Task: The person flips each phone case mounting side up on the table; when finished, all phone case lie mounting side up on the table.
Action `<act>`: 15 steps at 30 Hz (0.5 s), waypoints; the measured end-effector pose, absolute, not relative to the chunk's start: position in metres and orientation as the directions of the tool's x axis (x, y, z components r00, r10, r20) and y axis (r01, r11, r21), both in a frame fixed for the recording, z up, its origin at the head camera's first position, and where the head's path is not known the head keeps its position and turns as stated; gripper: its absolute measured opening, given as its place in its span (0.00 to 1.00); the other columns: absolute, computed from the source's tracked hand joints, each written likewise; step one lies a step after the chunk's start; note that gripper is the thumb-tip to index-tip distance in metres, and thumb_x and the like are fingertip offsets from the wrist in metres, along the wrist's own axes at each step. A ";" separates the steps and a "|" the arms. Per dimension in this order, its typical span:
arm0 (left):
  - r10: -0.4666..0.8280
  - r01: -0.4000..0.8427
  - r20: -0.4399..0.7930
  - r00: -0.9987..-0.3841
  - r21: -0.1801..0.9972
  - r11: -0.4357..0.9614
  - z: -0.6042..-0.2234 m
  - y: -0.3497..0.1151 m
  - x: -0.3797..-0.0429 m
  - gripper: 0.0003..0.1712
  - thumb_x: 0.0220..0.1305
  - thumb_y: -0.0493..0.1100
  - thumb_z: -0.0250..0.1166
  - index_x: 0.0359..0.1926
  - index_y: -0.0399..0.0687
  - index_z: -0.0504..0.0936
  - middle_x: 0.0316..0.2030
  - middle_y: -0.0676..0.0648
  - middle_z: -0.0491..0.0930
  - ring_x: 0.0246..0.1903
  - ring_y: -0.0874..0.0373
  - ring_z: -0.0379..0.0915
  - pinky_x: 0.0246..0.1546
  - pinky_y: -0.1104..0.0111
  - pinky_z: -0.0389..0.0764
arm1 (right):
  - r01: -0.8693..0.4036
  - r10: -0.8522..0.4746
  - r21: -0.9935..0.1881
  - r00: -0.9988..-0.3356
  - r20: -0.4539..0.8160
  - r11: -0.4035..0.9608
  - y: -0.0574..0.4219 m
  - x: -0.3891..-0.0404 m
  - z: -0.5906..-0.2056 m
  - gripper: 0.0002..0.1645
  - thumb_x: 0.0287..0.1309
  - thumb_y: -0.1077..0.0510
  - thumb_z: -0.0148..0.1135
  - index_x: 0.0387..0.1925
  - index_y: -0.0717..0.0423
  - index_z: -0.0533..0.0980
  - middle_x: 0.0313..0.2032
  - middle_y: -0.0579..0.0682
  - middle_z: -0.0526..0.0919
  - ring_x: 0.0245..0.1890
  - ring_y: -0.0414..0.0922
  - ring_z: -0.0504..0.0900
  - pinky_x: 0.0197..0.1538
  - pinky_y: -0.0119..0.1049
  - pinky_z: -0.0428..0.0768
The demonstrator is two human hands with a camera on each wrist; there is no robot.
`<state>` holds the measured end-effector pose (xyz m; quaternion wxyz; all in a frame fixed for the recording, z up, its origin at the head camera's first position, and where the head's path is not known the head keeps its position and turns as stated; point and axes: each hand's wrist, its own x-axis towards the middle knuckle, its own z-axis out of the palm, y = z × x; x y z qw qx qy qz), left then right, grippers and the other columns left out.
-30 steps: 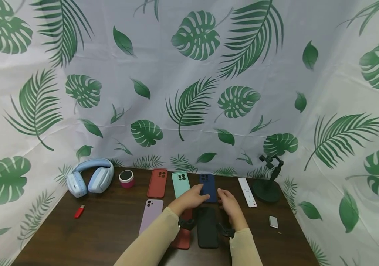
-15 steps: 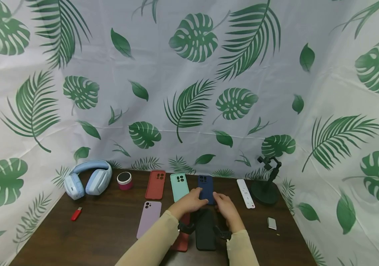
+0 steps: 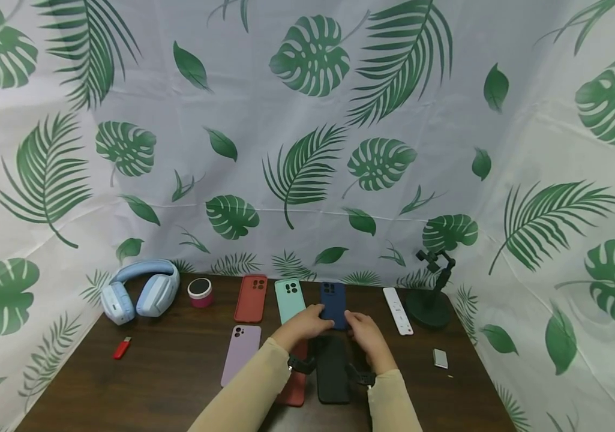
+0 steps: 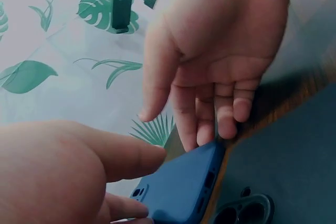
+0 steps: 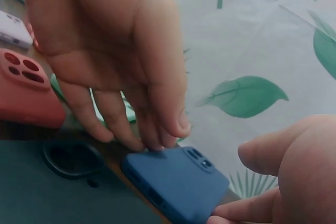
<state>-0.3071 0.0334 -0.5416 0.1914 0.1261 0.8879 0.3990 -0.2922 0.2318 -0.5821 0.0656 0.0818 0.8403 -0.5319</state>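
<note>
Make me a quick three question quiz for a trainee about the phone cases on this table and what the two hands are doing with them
1. True or false: both hands, the left hand and the right hand, are at the dark blue phone case.
2. Multiple choice: which case lies directly left of the dark blue one in the back row? A) the lilac case B) the mint green case C) the black case
3. Fill in: the headphones at the table's back left corner are light ____.

Key
1. True: fingers of each hand touch the near end of the case.
2. B, the mint green case; the lilac case and black case lie in the nearer row.
3. blue
</note>
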 end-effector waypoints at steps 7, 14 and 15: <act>0.419 0.100 -0.264 -0.869 0.734 0.671 -0.540 0.034 -0.307 0.40 0.73 0.56 0.58 0.75 0.36 0.62 0.76 0.34 0.57 0.76 0.39 0.55 0.73 0.46 0.61 | 0.212 0.067 -0.902 -0.977 -0.202 0.375 0.233 -0.293 -0.579 0.36 0.73 0.38 0.52 0.63 0.65 0.73 0.55 0.61 0.81 0.47 0.51 0.82 0.48 0.42 0.80; 0.435 0.081 -0.276 -0.857 0.761 0.643 -0.544 0.028 -0.304 0.41 0.73 0.58 0.58 0.76 0.39 0.61 0.79 0.37 0.53 0.78 0.40 0.49 0.75 0.46 0.57 | 0.214 0.072 -0.923 -0.977 -0.201 0.320 0.233 -0.292 -0.583 0.33 0.74 0.41 0.53 0.62 0.64 0.74 0.55 0.62 0.81 0.46 0.51 0.82 0.48 0.43 0.81; 0.440 0.080 -0.276 -0.855 0.767 0.637 -0.544 0.028 -0.304 0.41 0.73 0.58 0.58 0.76 0.39 0.61 0.79 0.37 0.53 0.78 0.40 0.49 0.75 0.46 0.57 | 0.208 0.071 -0.923 -0.978 -0.196 0.323 0.233 -0.291 -0.584 0.33 0.74 0.41 0.53 0.62 0.64 0.74 0.55 0.62 0.81 0.46 0.51 0.82 0.48 0.43 0.81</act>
